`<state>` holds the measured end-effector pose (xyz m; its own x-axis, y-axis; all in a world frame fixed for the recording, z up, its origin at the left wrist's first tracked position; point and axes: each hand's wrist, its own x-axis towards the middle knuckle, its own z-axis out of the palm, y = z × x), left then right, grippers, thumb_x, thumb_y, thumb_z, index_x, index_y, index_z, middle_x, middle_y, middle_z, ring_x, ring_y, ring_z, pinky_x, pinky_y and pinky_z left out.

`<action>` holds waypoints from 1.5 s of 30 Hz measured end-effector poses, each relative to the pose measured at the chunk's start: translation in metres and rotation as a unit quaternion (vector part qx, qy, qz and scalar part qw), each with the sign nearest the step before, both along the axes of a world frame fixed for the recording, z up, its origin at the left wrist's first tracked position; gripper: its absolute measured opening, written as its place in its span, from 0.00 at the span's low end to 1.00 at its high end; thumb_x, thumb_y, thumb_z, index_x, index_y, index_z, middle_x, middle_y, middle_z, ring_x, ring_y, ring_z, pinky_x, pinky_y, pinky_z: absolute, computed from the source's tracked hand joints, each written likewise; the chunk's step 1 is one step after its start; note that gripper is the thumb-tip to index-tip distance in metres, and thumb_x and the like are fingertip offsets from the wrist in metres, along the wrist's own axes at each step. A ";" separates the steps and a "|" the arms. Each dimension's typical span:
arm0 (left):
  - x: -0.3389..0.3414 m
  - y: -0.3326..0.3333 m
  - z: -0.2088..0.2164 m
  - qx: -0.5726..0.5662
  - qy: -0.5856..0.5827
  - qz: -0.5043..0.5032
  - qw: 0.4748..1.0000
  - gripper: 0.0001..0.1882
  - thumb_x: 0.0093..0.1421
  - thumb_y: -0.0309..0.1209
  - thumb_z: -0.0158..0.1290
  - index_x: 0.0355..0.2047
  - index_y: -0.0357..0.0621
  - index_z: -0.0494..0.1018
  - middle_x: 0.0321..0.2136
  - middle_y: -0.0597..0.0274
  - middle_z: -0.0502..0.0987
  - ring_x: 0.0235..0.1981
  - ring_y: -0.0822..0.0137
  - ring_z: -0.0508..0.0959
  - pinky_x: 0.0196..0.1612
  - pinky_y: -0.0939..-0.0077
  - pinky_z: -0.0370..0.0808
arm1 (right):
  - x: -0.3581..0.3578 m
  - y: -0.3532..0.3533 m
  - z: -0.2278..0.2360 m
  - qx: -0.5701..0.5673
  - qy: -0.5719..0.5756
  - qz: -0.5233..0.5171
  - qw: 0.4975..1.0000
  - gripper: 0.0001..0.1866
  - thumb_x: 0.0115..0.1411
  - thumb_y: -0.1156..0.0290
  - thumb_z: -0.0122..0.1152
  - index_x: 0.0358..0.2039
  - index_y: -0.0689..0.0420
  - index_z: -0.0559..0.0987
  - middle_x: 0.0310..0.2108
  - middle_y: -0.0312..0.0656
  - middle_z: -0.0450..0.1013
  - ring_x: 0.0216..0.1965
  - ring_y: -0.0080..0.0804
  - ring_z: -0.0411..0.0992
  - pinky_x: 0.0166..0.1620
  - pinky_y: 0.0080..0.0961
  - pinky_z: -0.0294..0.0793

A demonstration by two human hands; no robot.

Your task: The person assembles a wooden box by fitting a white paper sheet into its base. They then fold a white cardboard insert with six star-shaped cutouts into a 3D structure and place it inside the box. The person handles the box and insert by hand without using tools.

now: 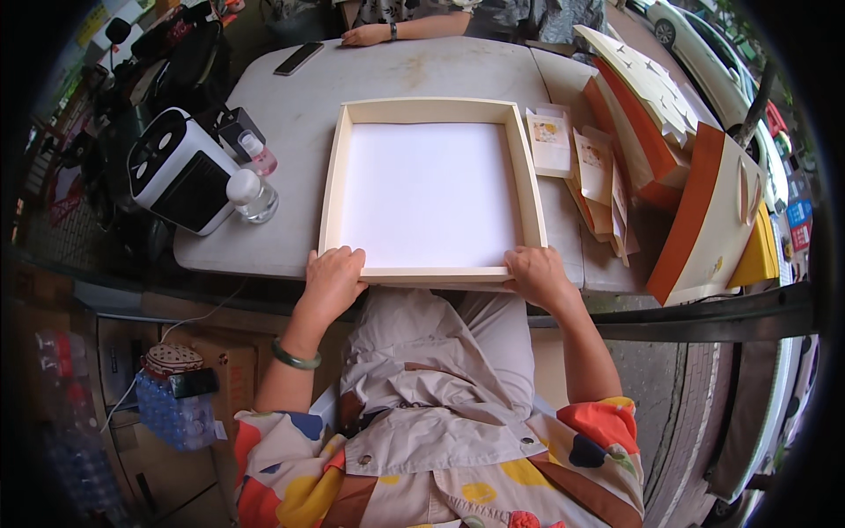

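A shallow square cream box (530,195) with raised sides lies on the table in front of me, its inside bottom white and bare. My left hand (336,271) is closed over the near left corner, fingers curled round the rim. At the near right corner my right hand (537,271) grips the rim in the same way. The undersides of the fingers are hidden by the box wall. Just right of the box sit small folded cream cartons (552,145) with printed patterns.
To the left stand a white-and-black desktop air cooler (189,167), a clear jar with white lid (255,198) and a pink spray bottle (259,155). Orange-and-cream paper bags (709,220) lean at right. Across the white table (290,106) rest a phone (298,59) and another person's hand (365,35).
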<state>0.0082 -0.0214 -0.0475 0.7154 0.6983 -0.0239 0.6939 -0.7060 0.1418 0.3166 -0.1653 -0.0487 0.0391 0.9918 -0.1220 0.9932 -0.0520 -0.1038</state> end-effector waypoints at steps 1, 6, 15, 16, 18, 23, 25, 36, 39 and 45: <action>0.002 -0.004 0.002 0.015 0.005 0.006 1.000 0.21 0.42 0.32 0.66 0.36 0.45 0.71 0.35 0.61 0.74 0.41 0.57 0.74 0.48 0.45 0.67 | -0.002 0.000 0.003 -0.017 0.004 -0.013 1.000 0.14 0.42 0.66 0.72 0.27 0.52 0.75 0.27 0.36 0.74 0.32 0.39 0.75 0.41 0.46 0.69; 0.031 -0.033 0.010 0.092 -0.092 -0.042 0.991 0.32 0.42 0.32 0.67 0.48 0.44 0.67 0.42 0.61 0.67 0.47 0.58 0.68 0.57 0.38 0.58 | -0.024 -0.002 0.018 0.075 -0.072 0.000 0.995 0.25 0.40 0.67 0.74 0.39 0.52 0.72 0.37 0.37 0.71 0.44 0.37 0.70 0.55 0.55 0.59; 0.077 -0.039 -0.008 0.010 -0.125 -0.096 0.987 0.22 0.40 0.27 0.65 0.36 0.42 0.69 0.33 0.60 0.73 0.37 0.59 0.74 0.40 0.64 0.71 | -0.083 0.038 -0.008 0.141 0.053 0.068 0.986 0.17 0.39 0.69 0.70 0.30 0.55 0.74 0.32 0.39 0.72 0.36 0.37 0.73 0.36 0.33 0.74; 0.077 -0.036 -0.010 0.023 -0.127 -0.098 0.987 0.17 0.42 0.29 0.64 0.31 0.43 0.69 0.28 0.61 0.74 0.34 0.59 0.75 0.35 0.64 0.72 | -0.083 0.042 -0.013 0.139 0.059 0.067 0.986 0.12 0.43 0.70 0.66 0.28 0.56 0.75 0.30 0.39 0.73 0.34 0.37 0.74 0.34 0.32 0.74; 0.079 -0.035 -0.009 0.003 -0.117 -0.098 0.988 0.14 0.44 0.30 0.63 0.29 0.43 0.70 0.27 0.61 0.75 0.33 0.59 0.76 0.33 0.64 0.73 | -0.081 0.046 -0.019 0.136 0.070 0.067 0.986 0.03 0.50 0.72 0.57 0.24 0.56 0.76 0.27 0.41 0.73 0.31 0.35 0.75 0.31 0.32 0.75; 0.079 -0.032 -0.012 -0.021 -0.106 -0.098 0.989 0.10 0.46 0.32 0.62 0.24 0.43 0.73 0.25 0.59 0.76 0.30 0.56 0.77 0.31 0.62 0.74 | -0.083 0.047 -0.015 0.065 0.076 0.054 0.993 0.04 0.49 0.72 0.58 0.22 0.56 0.79 0.27 0.44 0.77 0.30 0.38 0.78 0.32 0.33 0.77; 0.080 -0.029 -0.016 -0.034 -0.094 -0.096 0.990 0.10 0.46 0.33 0.62 0.23 0.43 0.74 0.25 0.57 0.77 0.30 0.55 0.78 0.31 0.61 0.74 | -0.082 0.048 -0.014 0.052 0.074 0.053 0.994 0.04 0.48 0.71 0.58 0.21 0.56 0.80 0.26 0.44 0.77 0.30 0.39 0.78 0.32 0.33 0.77; 0.083 -0.030 -0.011 -0.048 -0.070 -0.068 0.994 0.09 0.47 0.35 0.62 0.23 0.43 0.76 0.23 0.55 0.77 0.28 0.52 0.78 0.31 0.60 0.74 | -0.086 0.049 -0.008 0.033 0.058 0.038 0.997 0.06 0.50 0.69 0.59 0.21 0.55 0.80 0.24 0.44 0.77 0.28 0.40 0.78 0.31 0.34 0.77; 0.083 -0.031 -0.011 -0.048 -0.078 -0.067 0.994 0.09 0.47 0.35 0.62 0.23 0.43 0.76 0.23 0.55 0.77 0.28 0.53 0.78 0.31 0.60 0.74 | -0.086 0.048 -0.007 0.030 0.059 0.039 0.997 0.05 0.49 0.70 0.59 0.22 0.55 0.80 0.25 0.44 0.77 0.29 0.40 0.78 0.31 0.34 0.77; 0.083 -0.033 -0.005 -0.030 -0.074 -0.068 0.995 0.11 0.45 0.34 0.63 0.26 0.42 0.75 0.26 0.58 0.76 0.31 0.55 0.78 0.32 0.61 0.75 | -0.086 0.044 -0.016 0.153 0.055 0.041 0.986 0.05 0.48 0.71 0.58 0.27 0.55 0.75 0.29 0.40 0.73 0.33 0.36 0.74 0.34 0.33 0.71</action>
<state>0.0915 -0.0549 -0.0526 0.8015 0.5959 0.0494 0.5617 -0.7787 0.2795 0.2302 -0.1215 -0.0643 -0.0399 0.9821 0.1841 0.9748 0.0787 -0.2087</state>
